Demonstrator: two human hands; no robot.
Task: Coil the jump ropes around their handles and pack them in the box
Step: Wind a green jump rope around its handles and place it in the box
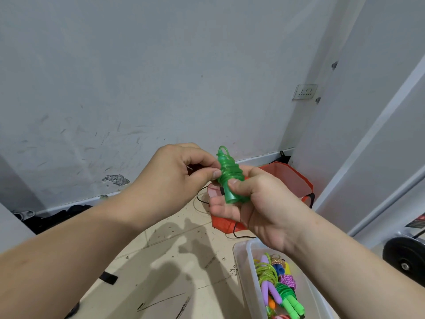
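Gripping the green jump rope [230, 176] by its handles in the right hand [259, 203], pinching a turn with the left hand [181, 171] to lock the coil, beyond the far corner of the plastic box [240, 252].

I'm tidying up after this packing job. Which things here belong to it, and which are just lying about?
In the job: green translucent jump rope, coiled round its handles, gripped by the left hand and right hand; clear plastic box; coloured coiled ropes inside it.
Lying about: red fabric bag; thin black cord on the floor; black wheel.
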